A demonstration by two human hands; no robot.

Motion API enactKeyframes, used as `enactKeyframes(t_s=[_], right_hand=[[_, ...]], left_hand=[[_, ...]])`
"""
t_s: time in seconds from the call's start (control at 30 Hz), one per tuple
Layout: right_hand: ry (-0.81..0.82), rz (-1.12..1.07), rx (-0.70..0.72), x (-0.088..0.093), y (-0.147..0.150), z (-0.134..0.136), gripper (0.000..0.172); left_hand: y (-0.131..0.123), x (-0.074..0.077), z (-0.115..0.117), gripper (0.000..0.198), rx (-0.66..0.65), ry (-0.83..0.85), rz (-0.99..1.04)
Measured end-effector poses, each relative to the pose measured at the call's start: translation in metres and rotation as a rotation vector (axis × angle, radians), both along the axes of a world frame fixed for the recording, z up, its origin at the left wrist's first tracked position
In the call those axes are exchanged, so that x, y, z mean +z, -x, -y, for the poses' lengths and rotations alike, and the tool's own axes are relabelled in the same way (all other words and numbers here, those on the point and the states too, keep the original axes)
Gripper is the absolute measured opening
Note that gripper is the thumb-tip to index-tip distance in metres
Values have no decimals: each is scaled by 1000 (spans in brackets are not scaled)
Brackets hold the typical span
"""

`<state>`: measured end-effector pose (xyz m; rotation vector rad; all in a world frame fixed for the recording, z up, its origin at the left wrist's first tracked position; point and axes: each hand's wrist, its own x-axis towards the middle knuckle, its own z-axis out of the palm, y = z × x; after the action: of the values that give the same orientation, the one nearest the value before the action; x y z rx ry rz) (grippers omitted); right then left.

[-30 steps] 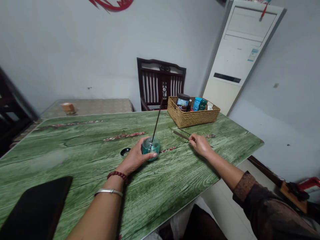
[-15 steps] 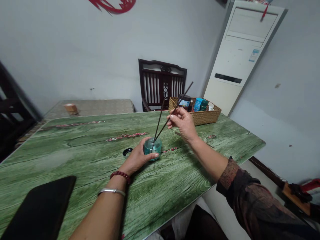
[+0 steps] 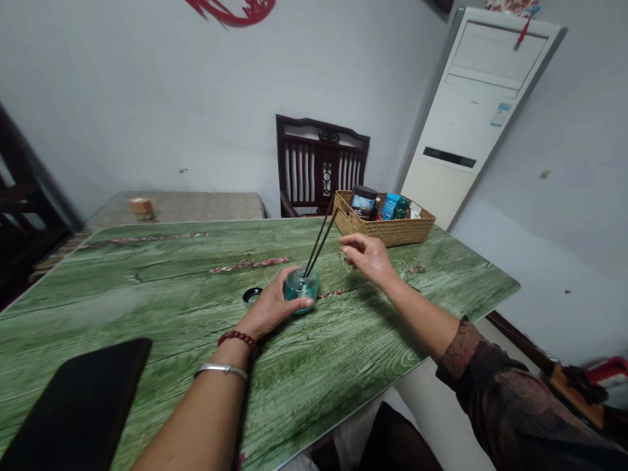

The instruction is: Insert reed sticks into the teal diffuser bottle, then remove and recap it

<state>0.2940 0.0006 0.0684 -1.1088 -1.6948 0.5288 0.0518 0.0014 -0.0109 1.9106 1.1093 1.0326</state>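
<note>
My left hand [image 3: 272,304] is wrapped around a small glass diffuser jar [image 3: 302,302] of blue-green liquid, which stands on the green wood-patterned table [image 3: 314,379]. Two thin dark reed sticks [image 3: 321,241] lean out of the jar's mouth, close together and tilted to the right. To the right of the sticks, apart from them, my right hand [image 3: 370,258] hovers over the table with loosely bent fingers and nothing visible in them. Just left of my left hand lies a black ring-shaped cap [image 3: 252,296].
A wicker basket [image 3: 402,230] with jars and bottles stands at the back right. At the front left lies a flat black object [image 3: 78,405]. Beyond the table are a dark wooden chair [image 3: 324,163] and a bench with a small orange-brown box [image 3: 141,209].
My right hand has let go of one reed stick and drawn slightly down and right. That stick has dropped deeper into the jar, beside the other. My left hand keeps its hold.
</note>
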Motion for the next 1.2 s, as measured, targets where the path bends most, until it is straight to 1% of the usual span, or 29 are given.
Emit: enactKeyframes(t_s=[0.03,0.1,0.17,0.2,0.23,0.3,0.37,0.43,0.5,0.6,0.77,0.97,1.2], right_hand=[[-42,60,-84,-4,-17,1,20],[-102,179,-250,-19,-49,3,19],[-104,292,-419,-41,-75,6,22],[-97,356,-479,-53,-84,8,23],[-82,422,-528,-64,-91,11,24],[-37,555,-576,-82,-98,14,25],[5,672,-594,-91,-98,17,25],[37,775,-595,-93,-95,18,25],[69,860,-586,-90,-93,19,25],[110,932,-567,-87,-90,21,25],[84,959,-552,-84,-87,24,22],[125,987,-554,-84,-85,25,20],[134,983,-459,-80,-74,30,17]], left_hand=[[0,0,0,82,0,9,-5],[0,1,1,82,10,21,-15],[0,2,1,81,20,21,-18],[0,3,1,80,22,18,-15],[0,3,2,80,22,15,-9],[-1,4,2,80,17,14,-5],[-1,6,4,80,19,16,-5],[-1,8,5,78,23,18,-7],[-1,9,7,76,24,11,-4],[-1,10,7,74,18,0,0],[0,8,5,75,16,18,-3],[0,7,5,74,6,11,11],[1,5,4,76,3,25,8]])
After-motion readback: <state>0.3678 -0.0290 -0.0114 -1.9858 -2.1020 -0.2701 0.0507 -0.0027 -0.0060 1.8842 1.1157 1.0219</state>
